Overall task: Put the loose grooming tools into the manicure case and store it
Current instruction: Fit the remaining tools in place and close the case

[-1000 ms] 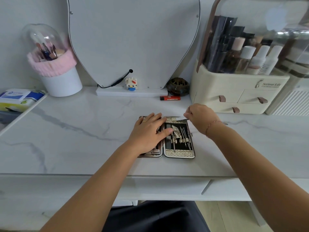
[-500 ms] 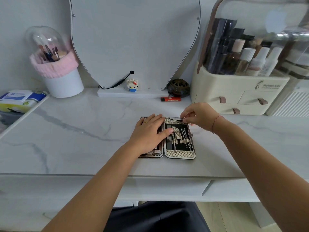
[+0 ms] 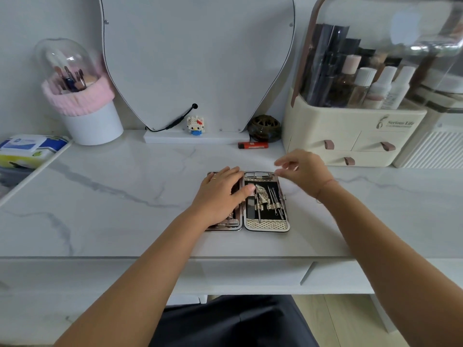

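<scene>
Single head-worn view, wide-angle, facing forward and tilted down over the marble desktop [image 3: 112, 196]. Close in: left hand [image 3: 220, 194] and right hand [image 3: 303, 171] meeting at centre over the open manicure case [image 3: 266, 225], arms entering from 7 and 5 o'clock. Mirror [image 3: 195, 58] at 12 o'clock, brush holder [image 3: 92, 123] at 10, cosmetics organiser [image 3: 350, 131] at 2, lap [image 3: 225, 321] at 6.
</scene>
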